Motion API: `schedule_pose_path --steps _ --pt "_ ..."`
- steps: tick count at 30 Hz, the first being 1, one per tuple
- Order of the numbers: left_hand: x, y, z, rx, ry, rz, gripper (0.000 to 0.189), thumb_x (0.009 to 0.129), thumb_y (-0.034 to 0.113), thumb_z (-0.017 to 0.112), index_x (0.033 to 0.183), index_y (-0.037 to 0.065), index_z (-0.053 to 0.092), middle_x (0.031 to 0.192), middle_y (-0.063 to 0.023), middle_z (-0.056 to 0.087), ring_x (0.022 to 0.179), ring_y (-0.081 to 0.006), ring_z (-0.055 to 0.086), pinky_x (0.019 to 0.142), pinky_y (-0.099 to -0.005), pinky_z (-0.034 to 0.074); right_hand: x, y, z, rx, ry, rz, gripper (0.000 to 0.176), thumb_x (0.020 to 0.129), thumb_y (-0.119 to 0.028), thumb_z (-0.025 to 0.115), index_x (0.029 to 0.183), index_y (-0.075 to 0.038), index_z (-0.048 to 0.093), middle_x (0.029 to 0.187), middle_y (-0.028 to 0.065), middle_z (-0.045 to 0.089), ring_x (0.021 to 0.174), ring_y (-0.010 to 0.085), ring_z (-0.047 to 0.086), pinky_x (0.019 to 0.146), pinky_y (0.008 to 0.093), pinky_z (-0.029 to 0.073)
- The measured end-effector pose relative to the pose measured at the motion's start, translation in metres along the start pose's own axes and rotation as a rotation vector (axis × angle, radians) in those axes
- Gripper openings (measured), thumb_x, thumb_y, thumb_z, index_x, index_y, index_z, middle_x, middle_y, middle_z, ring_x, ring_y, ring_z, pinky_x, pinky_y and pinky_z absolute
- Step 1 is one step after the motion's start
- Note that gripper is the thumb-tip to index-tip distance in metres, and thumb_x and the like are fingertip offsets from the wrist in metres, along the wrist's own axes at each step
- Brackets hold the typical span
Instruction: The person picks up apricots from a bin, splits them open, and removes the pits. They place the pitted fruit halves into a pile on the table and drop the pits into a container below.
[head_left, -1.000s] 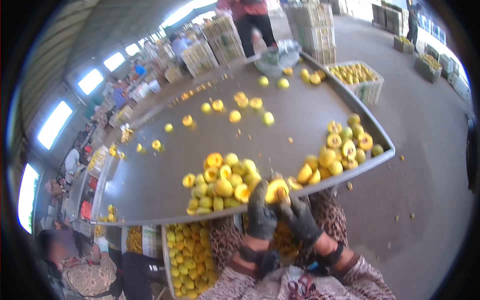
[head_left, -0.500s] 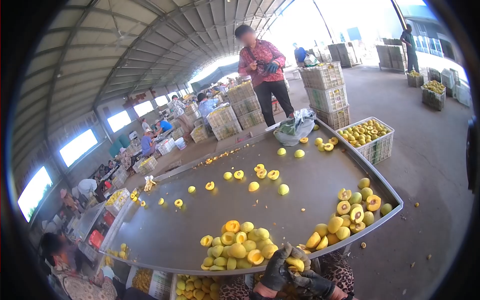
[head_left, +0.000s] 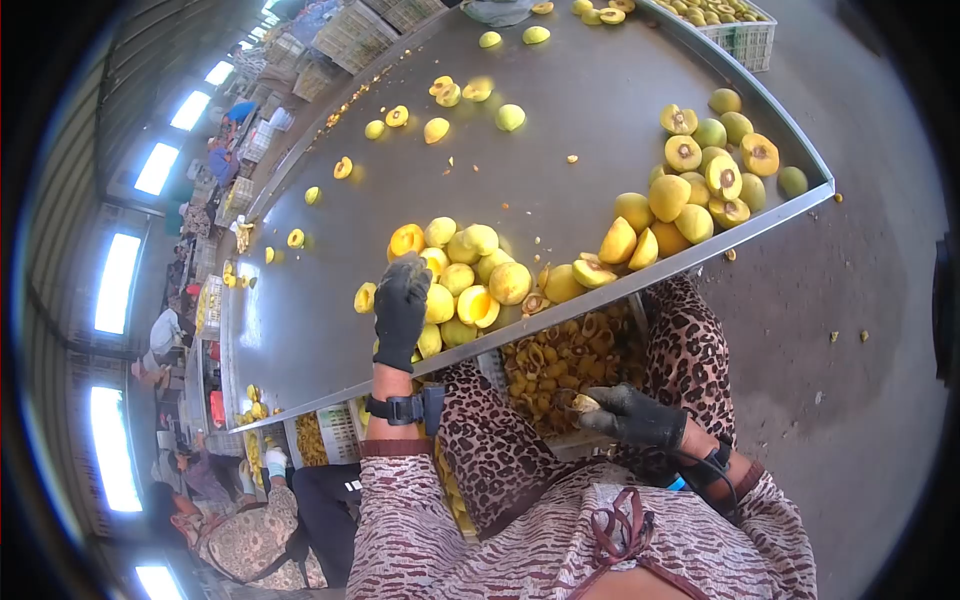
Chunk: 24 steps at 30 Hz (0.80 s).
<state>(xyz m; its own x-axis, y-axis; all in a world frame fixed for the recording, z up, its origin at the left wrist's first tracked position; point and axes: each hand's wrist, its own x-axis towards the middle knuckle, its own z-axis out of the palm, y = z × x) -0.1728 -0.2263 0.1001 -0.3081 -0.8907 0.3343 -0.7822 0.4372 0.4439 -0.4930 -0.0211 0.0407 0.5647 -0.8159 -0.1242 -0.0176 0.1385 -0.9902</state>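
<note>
My left hand (head_left: 402, 305), in a dark glove, reaches over the table's near edge to the left side of a pile of yellow peaches (head_left: 458, 277), several of them halved and hollow. Its fingers are curled down among the fruit, and what they hold is hidden. A cut peach half (head_left: 365, 298) lies just left of this hand. Lower down, my right hand (head_left: 640, 417), also gloved, is closed around a small tool with a pale handle (head_left: 584, 403). Beneath it is a crate of peach pits and scraps (head_left: 570, 360), in front of my knees.
The metal table (head_left: 380, 210) has a raised rim. Peaches, whole and halved with pits showing, are heaped at its right corner (head_left: 700, 185); more halves lie scattered. A full crate (head_left: 740, 45) stands beyond the right edge. Another person (head_left: 260, 535) sits at lower left.
My view has tipped downward. My hands, together at the near rim before, have parted: the left has moved left onto the peach pile, the right is now over the crate. The peach half between them is gone.
</note>
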Motion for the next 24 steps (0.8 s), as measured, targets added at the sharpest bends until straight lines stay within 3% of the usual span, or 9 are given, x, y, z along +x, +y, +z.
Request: schedule_pose_path --steps 2,4,6,10,15,17,19,21,24 --pt "0.013 0.072 0.012 0.067 0.076 0.221 0.026 0.085 0.018 0.065 0.104 0.001 0.067 0.114 -0.0159 0.064 0.110 -0.0322 0.058 0.098 -0.0398 0.045 -0.001 0.000 -0.001 0.065 0.014 0.014 0.023 0.094 -0.023 0.058 0.097 0.000 0.057 0.075 0.0075 0.054 0.070 0.0122 0.049 0.065 0.0322 0.044" --pt "0.015 0.111 0.041 -0.096 -0.235 0.320 0.035 0.080 0.016 0.066 0.112 0.004 0.065 0.120 -0.0131 0.062 0.116 -0.0295 0.055 0.101 -0.0397 0.043 -0.001 0.000 -0.003 0.103 0.041 0.033 0.022 0.094 -0.022 0.058 0.095 0.000 0.056 0.076 0.0070 0.054 0.071 0.0127 0.050 0.065 0.0316 0.044" --pt "0.013 0.116 0.082 0.098 -0.484 0.388 0.043 0.078 0.017 0.068 0.119 0.004 0.062 0.123 -0.0146 0.059 0.118 -0.0317 0.054 0.100 -0.0410 0.043 0.000 0.000 -0.006 0.059 0.042 0.032 0.022 0.094 -0.022 0.058 0.096 0.000 0.056 0.077 0.0067 0.054 0.072 0.0127 0.050 0.065 0.0314 0.044" --pt "0.045 0.118 0.115 0.033 -0.531 0.200 0.050 0.074 0.013 0.073 0.120 0.001 0.059 0.117 -0.0167 0.059 0.115 -0.0342 0.053 0.100 -0.0423 0.042 -0.005 0.000 -0.009 -0.005 0.079 0.002 0.024 0.093 -0.021 0.060 0.104 0.001 0.059 0.081 0.0153 0.064 0.072 0.0229 0.061 0.066 0.0362 0.047" --pt "0.059 0.134 0.128 0.209 -0.564 0.278 0.056 0.071 0.020 0.076 0.122 0.003 0.058 0.118 -0.0151 0.054 0.118 -0.0344 0.049 0.100 -0.0420 0.042 -0.006 -0.002 -0.005 0.037 0.131 -0.054 0.024 0.093 -0.020 0.060 0.104 0.002 0.058 0.081 0.0144 0.064 0.072 0.0218 0.061 0.067 0.0360 0.048" --pt "0.062 0.126 0.133 0.125 -0.500 0.195 0.057 0.069 0.022 0.077 0.120 0.004 0.059 0.113 -0.0160 0.057 0.114 -0.0353 0.051 0.099 -0.0421 0.043 -0.009 -0.008 -0.003 0.054 0.152 -0.071 0.024 0.093 -0.020 0.060 0.104 0.002 0.058 0.080 0.0133 0.064 0.072 0.0198 0.060 0.068 0.0358 0.048" --pt "0.075 0.104 0.131 -0.230 -0.364 0.180 0.045 0.078 0.018 0.074 0.118 0.000 0.061 0.105 -0.0135 0.066 0.095 -0.0269 0.063 0.084 -0.0372 0.051 -0.014 -0.013 -0.006 0.121 0.281 -0.105 0.024 0.094 -0.019 0.059 0.105 0.002 0.058 0.078 0.0089 0.061 0.073 0.0139 0.057 0.068 0.0327 0.048" --pt "0.077 0.097 0.112 -1.030 -0.297 -0.361 0.038 0.085 0.013 0.069 0.118 -0.003 0.060 0.111 -0.0126 0.066 0.096 -0.0217 0.064 0.082 -0.0319 0.053 -0.022 -0.017 -0.011 0.229 0.373 -0.059 0.023 0.094 -0.019 0.058 0.103 0.002 0.058 0.078 0.0072 0.060 0.074 0.0120 0.055 0.068 0.0314 0.047" --pt "0.059 0.102 0.093 -0.989 -0.348 -0.433 0.033 0.090 0.011 0.064 0.118 -0.005 0.059 0.113 -0.0125 0.065 0.100 -0.0210 0.063 0.089 -0.0297 0.051 -0.023 -0.025 -0.019 0.282 0.470 0.007 0.022 0.095 -0.020 0.057 0.100 0.001 0.058 0.078 0.0053 0.058 0.075 0.0094 0.051 0.068 0.0293 0.045"
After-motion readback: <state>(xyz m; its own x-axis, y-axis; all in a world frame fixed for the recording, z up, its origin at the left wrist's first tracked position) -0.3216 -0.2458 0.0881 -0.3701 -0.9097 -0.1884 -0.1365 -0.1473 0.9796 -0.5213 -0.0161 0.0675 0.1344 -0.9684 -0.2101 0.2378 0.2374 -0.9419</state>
